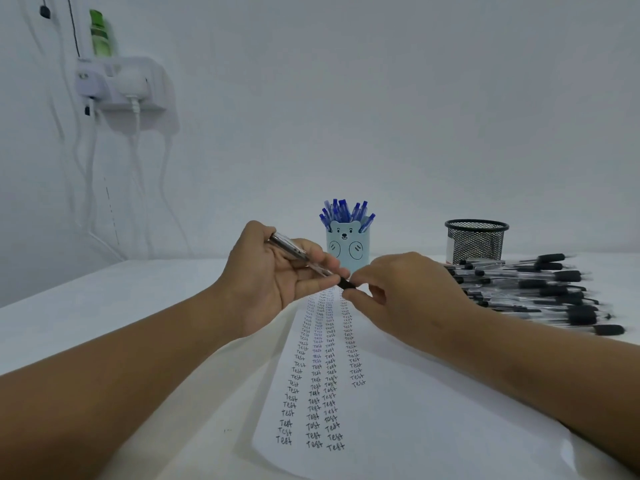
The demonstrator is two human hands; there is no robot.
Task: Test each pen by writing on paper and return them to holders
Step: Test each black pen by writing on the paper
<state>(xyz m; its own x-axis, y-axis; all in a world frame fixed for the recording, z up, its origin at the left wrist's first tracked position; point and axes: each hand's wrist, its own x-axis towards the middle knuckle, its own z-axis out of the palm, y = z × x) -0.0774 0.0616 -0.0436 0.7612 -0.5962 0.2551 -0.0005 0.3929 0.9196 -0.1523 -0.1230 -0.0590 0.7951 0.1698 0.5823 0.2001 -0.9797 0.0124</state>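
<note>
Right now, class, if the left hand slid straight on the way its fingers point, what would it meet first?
Most likely the right hand, whose fingers pinch the black cap of the pen that the left hand grips; depth is uncertain.

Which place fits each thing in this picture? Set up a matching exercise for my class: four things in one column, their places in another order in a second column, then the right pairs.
Things
1. blue pens
2. mesh cup
3. black pens
4. green bottle

Places
A. lying in a heap on the table, right of the paper
B. on the wall shelf, top left
C. standing in the bear cup
D. at the back right, behind the heap

Pairs: 1-C, 2-D, 3-A, 4-B
</note>
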